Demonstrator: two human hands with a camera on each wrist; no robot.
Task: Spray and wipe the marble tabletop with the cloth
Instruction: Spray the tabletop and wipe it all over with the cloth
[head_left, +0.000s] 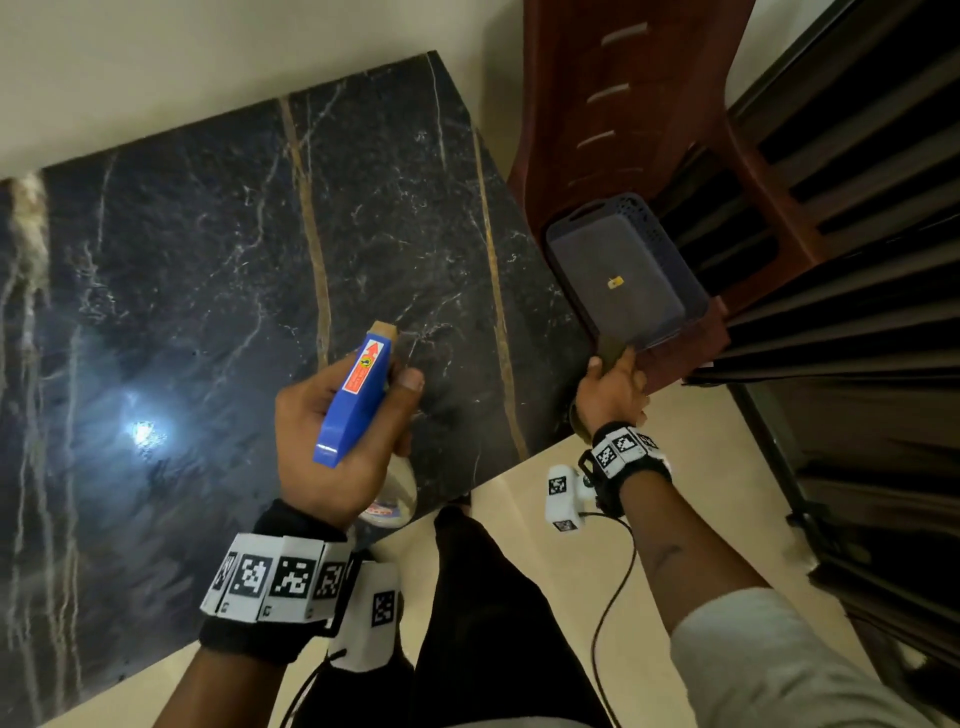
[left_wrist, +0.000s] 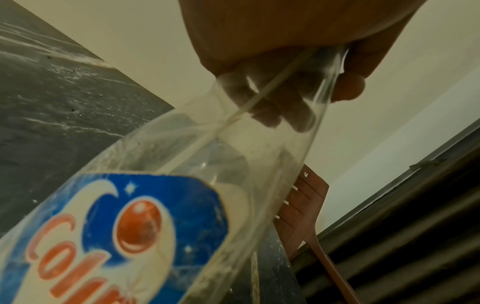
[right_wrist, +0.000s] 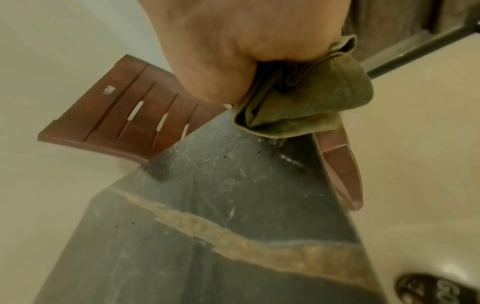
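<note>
A black marble tabletop (head_left: 208, 270) with white and gold veins fills the left of the head view. My left hand (head_left: 332, 431) grips a clear spray bottle (left_wrist: 197, 185) by its neck, its blue trigger head (head_left: 358, 395) pointing over the marble. The bottle's label is blue with red letters. My right hand (head_left: 613, 389) holds a folded olive-green cloth (right_wrist: 303, 107) in a fist just above the table's right edge. The marble (right_wrist: 207, 226) lies just under the cloth.
A dark red plastic chair (head_left: 649, 130) stands to the right of the table, with a grey plastic basket (head_left: 623, 270) on its seat. Dark slatted shutters (head_left: 857, 312) run along the right. Beige floor (head_left: 545, 545) lies below, and my dark trouser leg (head_left: 483, 597).
</note>
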